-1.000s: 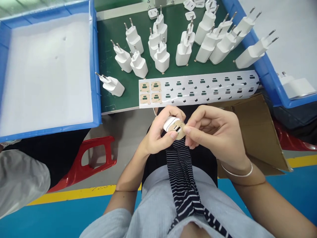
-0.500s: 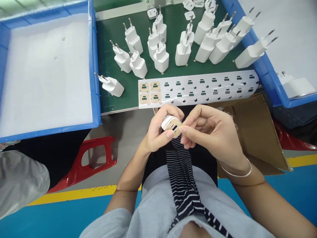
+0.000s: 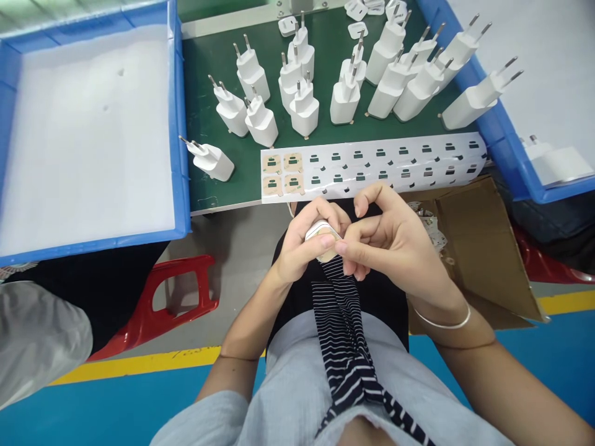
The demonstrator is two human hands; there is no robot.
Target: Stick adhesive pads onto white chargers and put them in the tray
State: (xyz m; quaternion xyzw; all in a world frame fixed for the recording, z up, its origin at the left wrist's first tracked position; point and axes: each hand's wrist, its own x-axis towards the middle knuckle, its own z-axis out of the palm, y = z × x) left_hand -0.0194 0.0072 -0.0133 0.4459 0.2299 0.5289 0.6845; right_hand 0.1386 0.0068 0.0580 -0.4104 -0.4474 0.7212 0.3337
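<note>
Gripping white charger (image 3: 320,230) in left hand (image 3: 297,248) | right hand (image 3: 390,244) pinching its sticker (image 3: 328,253)

At your ten o'clock sits a blue tray (image 3: 179,124); a red stool (image 3: 153,303) at eight, a cardboard box (image 3: 483,248) at three.

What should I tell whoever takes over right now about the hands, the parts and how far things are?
Left hand grips one white charger over the lap.
Right hand presses a tan sticker onto its end face.
Sticker sheet on the green mat: four stickers left, at its left end.
Other chargers stand on the mat, one lying down; their end faces are hidden.
Blue tray at left.
</note>
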